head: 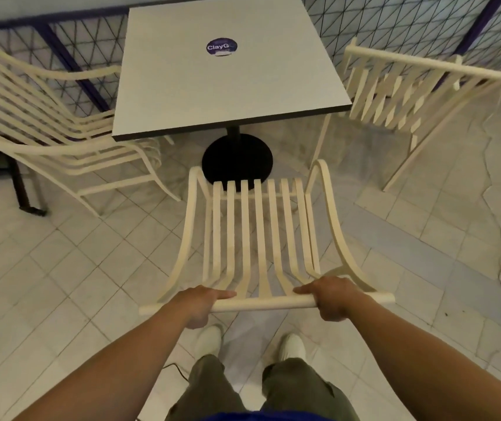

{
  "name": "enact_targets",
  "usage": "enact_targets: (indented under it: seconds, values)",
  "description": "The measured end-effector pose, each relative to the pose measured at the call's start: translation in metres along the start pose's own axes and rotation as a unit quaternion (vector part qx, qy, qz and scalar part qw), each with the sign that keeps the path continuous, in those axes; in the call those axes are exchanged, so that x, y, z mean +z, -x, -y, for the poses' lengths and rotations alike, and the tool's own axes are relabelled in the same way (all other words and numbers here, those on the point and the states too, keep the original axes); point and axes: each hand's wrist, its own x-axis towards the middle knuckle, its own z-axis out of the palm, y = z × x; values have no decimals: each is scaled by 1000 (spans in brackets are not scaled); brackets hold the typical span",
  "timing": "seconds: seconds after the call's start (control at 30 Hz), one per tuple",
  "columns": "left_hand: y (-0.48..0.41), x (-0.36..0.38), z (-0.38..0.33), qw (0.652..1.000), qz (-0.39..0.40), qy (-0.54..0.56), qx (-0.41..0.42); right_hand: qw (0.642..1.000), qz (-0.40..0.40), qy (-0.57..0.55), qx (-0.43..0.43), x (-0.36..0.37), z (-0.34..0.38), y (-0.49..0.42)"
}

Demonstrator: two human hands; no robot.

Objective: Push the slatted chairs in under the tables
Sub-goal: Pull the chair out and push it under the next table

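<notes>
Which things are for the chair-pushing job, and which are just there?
For the job: middle slatted chair, gripped at its top rail by the left hand and right hand; grey table; left slatted chair; right slatted chair.
Just there: round ClayG sticker; wire fence; tiled floor; white shoes.

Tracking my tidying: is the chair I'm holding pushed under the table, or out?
Out. No part of the slatted chair is under the table; left hand and right hand grip its top rail.
</notes>
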Motion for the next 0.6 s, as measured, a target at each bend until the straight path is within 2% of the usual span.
enact_targets:
  seconds: [0.2, 0.43, 0.6]
  values:
    - [1, 4, -17, 999, 5, 33, -19, 999, 4, 34, -20, -10, -17, -4]
    - [3, 3, -16, 999, 6, 52, -5, 999, -15, 36, -6, -9, -18, -2]
    - [1, 5, -9, 998, 5, 57, 25, 999, -20, -19, 37, -3, -19, -2]
